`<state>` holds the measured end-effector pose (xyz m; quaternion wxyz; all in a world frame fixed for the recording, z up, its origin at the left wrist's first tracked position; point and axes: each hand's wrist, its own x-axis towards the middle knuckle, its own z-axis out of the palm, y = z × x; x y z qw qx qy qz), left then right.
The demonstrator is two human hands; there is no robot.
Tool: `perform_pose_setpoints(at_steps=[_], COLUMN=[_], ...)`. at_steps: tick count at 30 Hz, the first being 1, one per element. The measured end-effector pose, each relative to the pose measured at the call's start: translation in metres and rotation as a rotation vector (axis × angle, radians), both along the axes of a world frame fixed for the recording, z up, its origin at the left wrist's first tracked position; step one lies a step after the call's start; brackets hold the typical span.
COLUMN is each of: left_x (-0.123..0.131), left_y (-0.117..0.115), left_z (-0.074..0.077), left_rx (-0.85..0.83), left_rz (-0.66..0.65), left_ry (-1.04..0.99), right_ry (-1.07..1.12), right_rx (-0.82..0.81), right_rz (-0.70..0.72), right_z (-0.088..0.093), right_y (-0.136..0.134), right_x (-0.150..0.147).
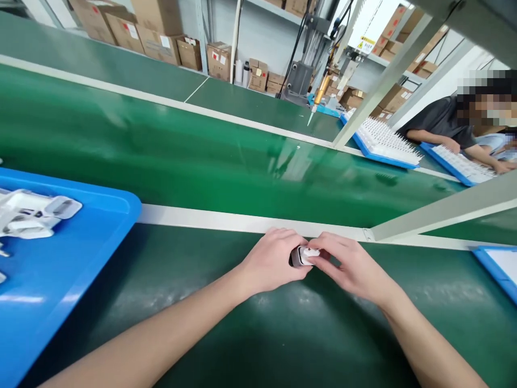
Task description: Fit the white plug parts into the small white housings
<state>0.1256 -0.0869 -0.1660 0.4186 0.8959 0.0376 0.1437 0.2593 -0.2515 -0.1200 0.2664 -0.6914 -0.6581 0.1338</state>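
Note:
My left hand is wrapped round a small white casing with a dark opening, held above the dark green work surface. From the right, my right hand pinches a small white piece between thumb and fingers, at the end of the casing. The two parts touch or overlap; how far one sits inside the other cannot be made out. Both hands are close together near the pale metal edge strip.
On the left a blue tray holds white plastic parts. A green belt runs behind the strip. A slanted metal frame bar stands at right, with blue-edged trays of white parts and a person beyond.

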Motion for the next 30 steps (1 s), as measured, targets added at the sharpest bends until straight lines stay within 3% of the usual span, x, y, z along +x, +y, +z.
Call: perform_pose_setpoints(at_steps=[9,22,30], left_x=[0.002,0.001,0.002], left_y=[0.0,0.0,0.001], left_z=[0.001,-0.001,-0.002], left_rx=[0.003,-0.024,-0.027], left_rz=[-0.018,-0.024,-0.047], left_ry=[0.021,0.004,0.008], right_ry=[0.028,-0.128,-0.101], right_rx=[0.07,0.024,0.022], right_rz=[-0.027,-0.005,-0.026], right_z=[-0.008,0.002,-0.002], right_y=[-0.001,-0.002,-0.002], right_x=[-0.002,-0.007,-0.006])
